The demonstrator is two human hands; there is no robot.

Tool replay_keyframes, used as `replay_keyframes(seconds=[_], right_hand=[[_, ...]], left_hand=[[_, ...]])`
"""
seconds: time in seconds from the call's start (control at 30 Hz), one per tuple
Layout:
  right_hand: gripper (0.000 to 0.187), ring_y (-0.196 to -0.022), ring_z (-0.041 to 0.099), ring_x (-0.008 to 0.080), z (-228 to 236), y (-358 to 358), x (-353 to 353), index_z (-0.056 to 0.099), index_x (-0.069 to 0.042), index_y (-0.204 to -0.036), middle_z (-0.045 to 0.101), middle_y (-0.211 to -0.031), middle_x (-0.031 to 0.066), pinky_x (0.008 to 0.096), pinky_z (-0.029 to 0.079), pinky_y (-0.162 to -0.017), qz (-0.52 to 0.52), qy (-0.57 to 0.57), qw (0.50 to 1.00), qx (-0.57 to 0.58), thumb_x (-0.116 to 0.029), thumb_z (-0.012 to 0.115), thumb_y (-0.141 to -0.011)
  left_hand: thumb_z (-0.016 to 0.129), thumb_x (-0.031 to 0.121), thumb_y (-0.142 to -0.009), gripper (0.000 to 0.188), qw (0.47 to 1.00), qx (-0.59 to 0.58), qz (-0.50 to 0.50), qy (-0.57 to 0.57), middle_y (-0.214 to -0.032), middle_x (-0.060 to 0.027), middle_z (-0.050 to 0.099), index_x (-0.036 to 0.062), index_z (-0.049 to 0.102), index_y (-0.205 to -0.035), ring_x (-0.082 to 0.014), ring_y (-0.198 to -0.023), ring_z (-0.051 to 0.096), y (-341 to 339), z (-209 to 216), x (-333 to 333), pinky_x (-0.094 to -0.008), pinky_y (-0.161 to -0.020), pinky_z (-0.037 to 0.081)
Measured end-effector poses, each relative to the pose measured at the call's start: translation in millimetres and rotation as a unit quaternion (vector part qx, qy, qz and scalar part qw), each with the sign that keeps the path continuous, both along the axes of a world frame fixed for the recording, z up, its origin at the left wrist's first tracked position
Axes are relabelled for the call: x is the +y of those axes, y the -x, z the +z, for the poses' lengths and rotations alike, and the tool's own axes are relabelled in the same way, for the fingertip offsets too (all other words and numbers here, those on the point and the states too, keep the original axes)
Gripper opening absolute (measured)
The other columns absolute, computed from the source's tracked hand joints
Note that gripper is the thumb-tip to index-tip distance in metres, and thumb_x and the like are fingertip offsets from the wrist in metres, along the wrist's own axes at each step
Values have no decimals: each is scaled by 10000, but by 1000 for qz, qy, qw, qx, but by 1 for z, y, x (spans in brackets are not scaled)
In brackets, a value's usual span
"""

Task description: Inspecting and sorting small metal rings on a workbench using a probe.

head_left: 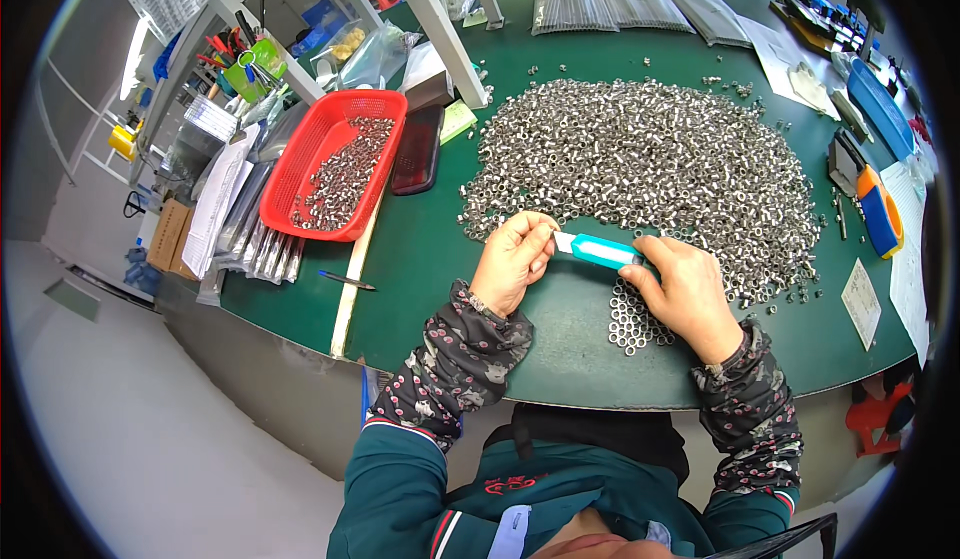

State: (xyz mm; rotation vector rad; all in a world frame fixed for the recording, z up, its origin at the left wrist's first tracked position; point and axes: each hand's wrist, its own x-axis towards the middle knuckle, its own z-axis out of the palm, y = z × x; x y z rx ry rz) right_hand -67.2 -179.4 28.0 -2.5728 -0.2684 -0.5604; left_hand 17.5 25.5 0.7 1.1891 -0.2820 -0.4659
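My right hand (685, 289) is closed round a teal utility knife (605, 252), held level over the table. The knife's light-coloured front end points left, at the fingertips of my left hand (512, 264). Those fingers are pinched together; whatever they hold is too small and too hidden to make out. A broad heap of small shiny metal rings (640, 149) spreads just beyond both hands. Below my right hand, a small group of rings (632, 321) lies flat in a single layer, partly covered by the hand.
A red plastic basket (272, 199) with more metal pieces stands left, beside a dark phone-like slab (418, 149). A pen (347, 280) lies nearer me. Bagged rods (570, 9) are at the back. An orange-blue tool (880, 214) and a paper card (861, 304) lie right.
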Motion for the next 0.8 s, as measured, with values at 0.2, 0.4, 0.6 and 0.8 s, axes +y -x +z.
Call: replay_keyframes(seconds=[0.2, 0.4, 0.6, 0.8], right_hand=[[218, -577, 565, 264, 1, 0, 1, 577, -67, -807, 527, -624, 82, 380, 447, -507, 2, 19, 1000, -21, -264, 652, -752], [215, -585, 565, 249, 2, 0, 1, 567, -67, -791, 516, -621, 74, 372, 448, -509, 5, 29, 999, -36, -257, 658, -746], [213, -577, 558, 247, 2, 0, 0, 561, -72, -782, 499, -608, 71, 370, 445, -506, 10, 34, 998, -42, -255, 662, -740], [213, -586, 566, 248, 3, 1, 0, 559, -71, -786, 509, -618, 74, 372, 445, -512, 15, 33, 999, -34, -247, 668, -733]], left_hand=[[490, 161, -922, 137, 1000, 3, -1, -25, -707, 1, 485, 34, 523, -960, -19, -502, 370, 0, 0, 2, -145, -399, 265], [492, 174, -922, 142, 1000, 13, -6, -27, -706, 4, 482, 39, 527, -951, -16, -505, 369, -1, 0, 4, -141, -403, 263], [485, 175, -926, 140, 999, 9, -12, -37, -700, 7, 474, 40, 521, -927, -16, -508, 367, -1, 1, 4, -142, -404, 261], [479, 185, -929, 148, 999, 13, -17, -45, -686, 12, 464, 46, 517, -899, -15, -502, 363, -2, -1, 6, -145, -403, 256]])
